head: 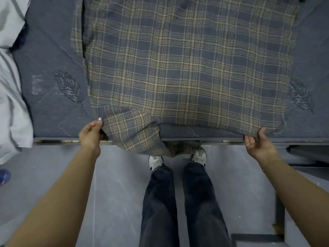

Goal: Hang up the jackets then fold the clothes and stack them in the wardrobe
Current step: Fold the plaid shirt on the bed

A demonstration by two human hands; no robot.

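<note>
A grey and tan plaid shirt lies spread flat on the grey bed, its hem at the bed's near edge. My left hand pinches the shirt's lower left corner between thumb and fingers. My right hand holds the lower right corner of the hem, thumb on top and fingers underneath. A folded part of the shirt hangs over the bed's edge between my hands.
White bedding with grey stripes is piled at the left side of the bed. My legs and white shoes stand on the grey tiled floor close to the bed frame. A blue object lies on the floor at far left.
</note>
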